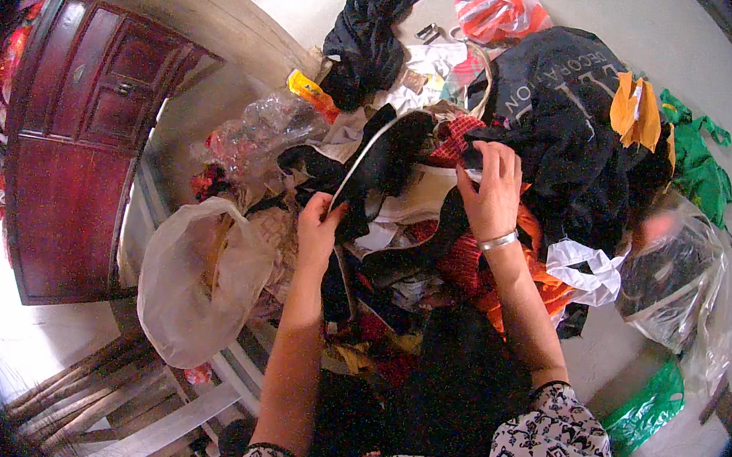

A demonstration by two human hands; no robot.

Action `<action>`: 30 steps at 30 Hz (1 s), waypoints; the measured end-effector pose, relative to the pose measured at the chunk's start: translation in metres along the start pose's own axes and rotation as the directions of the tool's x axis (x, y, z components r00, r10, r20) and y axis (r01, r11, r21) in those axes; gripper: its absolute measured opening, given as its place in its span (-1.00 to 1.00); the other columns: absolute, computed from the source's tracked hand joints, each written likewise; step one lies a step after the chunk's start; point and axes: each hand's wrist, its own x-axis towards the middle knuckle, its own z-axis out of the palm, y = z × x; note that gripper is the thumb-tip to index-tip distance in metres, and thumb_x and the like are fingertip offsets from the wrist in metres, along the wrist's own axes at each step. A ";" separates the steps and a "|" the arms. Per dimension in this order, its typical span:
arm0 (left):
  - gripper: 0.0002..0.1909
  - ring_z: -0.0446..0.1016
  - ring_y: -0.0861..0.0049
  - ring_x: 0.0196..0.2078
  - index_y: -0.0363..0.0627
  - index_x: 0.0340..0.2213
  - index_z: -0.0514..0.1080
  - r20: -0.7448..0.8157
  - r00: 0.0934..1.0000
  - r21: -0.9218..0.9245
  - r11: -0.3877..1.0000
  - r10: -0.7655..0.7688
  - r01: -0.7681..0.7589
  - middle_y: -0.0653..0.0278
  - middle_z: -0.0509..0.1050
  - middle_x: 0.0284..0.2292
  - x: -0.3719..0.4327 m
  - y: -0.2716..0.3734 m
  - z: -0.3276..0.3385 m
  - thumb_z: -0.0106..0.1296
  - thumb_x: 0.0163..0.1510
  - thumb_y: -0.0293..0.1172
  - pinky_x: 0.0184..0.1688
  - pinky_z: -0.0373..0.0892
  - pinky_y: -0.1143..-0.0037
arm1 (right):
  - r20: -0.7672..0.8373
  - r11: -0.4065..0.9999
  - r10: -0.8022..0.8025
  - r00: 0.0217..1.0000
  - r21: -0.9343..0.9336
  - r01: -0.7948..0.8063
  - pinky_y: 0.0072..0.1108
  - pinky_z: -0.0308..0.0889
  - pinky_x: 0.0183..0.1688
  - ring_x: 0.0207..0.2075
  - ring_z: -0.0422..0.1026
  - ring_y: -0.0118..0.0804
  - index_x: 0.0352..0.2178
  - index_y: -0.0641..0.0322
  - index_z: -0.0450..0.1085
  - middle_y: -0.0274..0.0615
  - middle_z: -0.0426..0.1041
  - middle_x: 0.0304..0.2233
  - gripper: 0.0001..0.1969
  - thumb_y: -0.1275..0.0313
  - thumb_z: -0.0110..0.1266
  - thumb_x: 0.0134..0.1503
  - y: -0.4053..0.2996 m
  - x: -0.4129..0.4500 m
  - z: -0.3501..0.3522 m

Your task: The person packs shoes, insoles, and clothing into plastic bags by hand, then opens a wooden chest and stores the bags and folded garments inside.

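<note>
My left hand (317,233) pinches the white edge of a piece of black cloth (392,158), which stretches up and away from the fingers. To its right, my right hand (493,192), with a silver bangle at the wrist, has its fingers bent around a dark piece of cloth (472,157); the fingertips are partly hidden. Below both hands spreads a heap of fabric. A red patterned cloth (460,255) and an orange cloth (544,281) show in it, along with a black strip with a pale edge (413,260).
A translucent plastic bag (199,284) lies left of the heap. A large black bag with writing (557,68) stands behind on the right. Green bags (645,405), clear plastic (681,282) and a red-striped bag (499,8) surround it. At left are a dark red wooden door (75,198) and poles (101,388).
</note>
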 end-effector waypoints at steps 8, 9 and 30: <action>-0.88 0.35 0.62 -0.39 -0.16 -0.42 0.26 0.115 0.991 -0.718 0.683 -0.071 0.132 0.32 0.35 -0.42 -0.047 0.054 -0.020 -0.10 -0.07 -0.43 -0.39 0.30 0.64 | 0.717 0.156 0.068 0.694 0.680 -0.717 -0.52 0.12 -0.14 -0.16 0.23 -0.31 -0.16 0.34 0.07 -0.10 0.25 -0.21 -0.53 0.20 -0.14 -0.01 -0.028 -0.012 0.004; -0.88 0.35 0.62 -0.39 -0.16 -0.42 0.26 0.105 0.992 -0.715 0.688 -0.073 0.126 0.32 0.35 -0.42 -0.053 0.053 -0.025 -0.10 -0.07 -0.43 -0.39 0.30 0.64 | 0.786 0.065 0.016 0.618 0.616 -0.785 -0.46 0.11 -0.12 -0.15 0.22 -0.24 -0.11 0.31 0.03 -0.06 0.22 -0.18 -0.47 0.13 -0.16 -0.02 -0.029 -0.016 0.014; -0.43 0.33 0.38 -0.27 -0.21 -0.02 -0.06 0.171 0.972 -0.984 -0.074 -0.160 0.161 0.15 0.31 -0.23 -0.084 -0.023 -0.069 -0.16 -0.07 -0.41 -0.14 0.23 0.34 | 0.838 -0.316 0.085 0.539 0.536 -0.783 -0.67 0.23 -0.29 -0.39 0.33 -0.46 -0.35 0.38 0.28 -0.29 0.37 -0.42 -0.81 0.49 -0.11 -0.03 -0.022 -0.026 0.007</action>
